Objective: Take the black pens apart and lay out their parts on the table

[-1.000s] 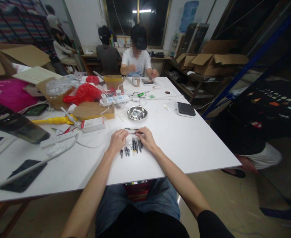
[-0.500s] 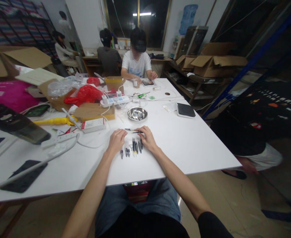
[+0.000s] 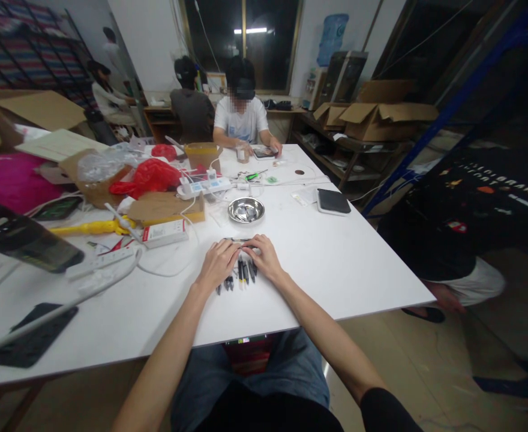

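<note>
My left hand and my right hand meet at the fingertips over the white table. Both are closed in a pinch on a slim dark pen, mostly hidden by the fingers. Just beyond the fingertips, another thin pen-like piece shows. Nearer to me, black pens lie in a row, one with a yellow part. Short black pen pieces rest to their left, partly under my left hand. A shiny metal bowl with small dark and clear parts stands beyond my hands.
Left of my hands are a white cable, a small white-red box, a power strip and a dark bottle. A black-topped square device lies right. A person sits opposite; another is at the right.
My hands have drawn together, so the fingertips now meet around the pen that stretched between them before. The whole view has shifted slightly.
</note>
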The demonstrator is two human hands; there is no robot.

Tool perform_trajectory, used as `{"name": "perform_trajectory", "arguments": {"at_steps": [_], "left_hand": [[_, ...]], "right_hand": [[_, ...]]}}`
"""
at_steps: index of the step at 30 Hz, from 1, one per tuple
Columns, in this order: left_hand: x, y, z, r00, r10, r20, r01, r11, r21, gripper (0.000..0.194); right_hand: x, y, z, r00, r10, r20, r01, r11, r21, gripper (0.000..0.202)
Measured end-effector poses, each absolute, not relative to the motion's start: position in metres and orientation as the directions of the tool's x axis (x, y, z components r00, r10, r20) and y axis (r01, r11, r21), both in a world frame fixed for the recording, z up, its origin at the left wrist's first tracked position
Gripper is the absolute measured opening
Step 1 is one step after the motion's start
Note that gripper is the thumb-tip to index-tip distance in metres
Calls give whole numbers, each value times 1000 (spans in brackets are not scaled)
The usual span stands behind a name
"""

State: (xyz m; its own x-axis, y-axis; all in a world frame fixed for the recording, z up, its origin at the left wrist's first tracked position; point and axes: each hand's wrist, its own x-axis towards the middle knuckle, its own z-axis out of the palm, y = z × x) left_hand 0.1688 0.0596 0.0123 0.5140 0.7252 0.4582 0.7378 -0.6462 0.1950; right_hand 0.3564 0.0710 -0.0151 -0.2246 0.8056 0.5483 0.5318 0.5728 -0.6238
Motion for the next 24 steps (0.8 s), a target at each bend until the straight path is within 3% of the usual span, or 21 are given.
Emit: {"name": "perform_trajectory", "arguments": {"at_steps": [12,20,24], "left_hand": [[161,64,7,527,764,373,756,-622,204,38],[163,65,8,511,758,406,770,-613,175,28],[144,71,11,443,780,443,797,-569,204,25]], "right_hand": [[363,70,-12,-228,832,505,579,533,-617,17],[356,66,-8,-280,832,479,581,544,-606,19],[369,73,-6,-181,849,497,566,503,-653,20]]}}
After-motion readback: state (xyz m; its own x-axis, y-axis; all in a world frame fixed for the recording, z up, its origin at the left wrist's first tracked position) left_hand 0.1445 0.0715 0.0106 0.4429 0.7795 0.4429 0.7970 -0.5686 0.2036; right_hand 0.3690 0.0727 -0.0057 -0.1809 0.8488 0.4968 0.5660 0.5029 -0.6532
